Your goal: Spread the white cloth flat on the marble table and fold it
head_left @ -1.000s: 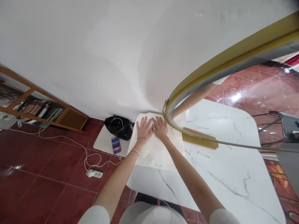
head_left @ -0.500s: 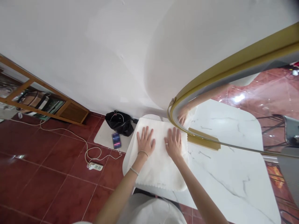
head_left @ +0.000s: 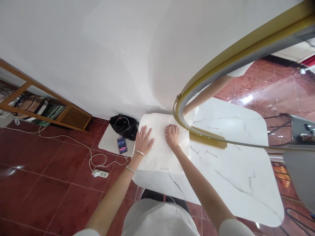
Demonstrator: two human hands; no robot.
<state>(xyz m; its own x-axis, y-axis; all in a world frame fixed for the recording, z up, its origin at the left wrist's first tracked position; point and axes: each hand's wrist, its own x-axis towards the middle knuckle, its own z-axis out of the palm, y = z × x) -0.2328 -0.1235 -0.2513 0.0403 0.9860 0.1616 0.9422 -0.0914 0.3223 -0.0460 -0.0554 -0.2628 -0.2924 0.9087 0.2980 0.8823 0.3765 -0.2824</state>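
Note:
A white cloth with a scalloped edge (head_left: 157,157) lies on the left end of a white marbled table (head_left: 236,170). My left hand (head_left: 143,141) rests flat on the cloth's left side, fingers spread, with bands on the wrist and forearm. On the upper right part of the cloth, my right hand (head_left: 172,136) is closed, its fingers curled down onto the fabric; whether they pinch a fold is too small to make out. A ring shows on one of its fingers.
A gold-framed mirror (head_left: 211,73) leans over the table at the right. On the left floor are a black bag (head_left: 125,127), a phone (head_left: 121,145), a power strip (head_left: 101,173) and a cable. A wooden cabinet (head_left: 76,118) stands further left.
The cloth has shifted up toward the wall, baring the table's near edge. My right hand has gone from flat to curled. My left hand has moved to the cloth's left side.

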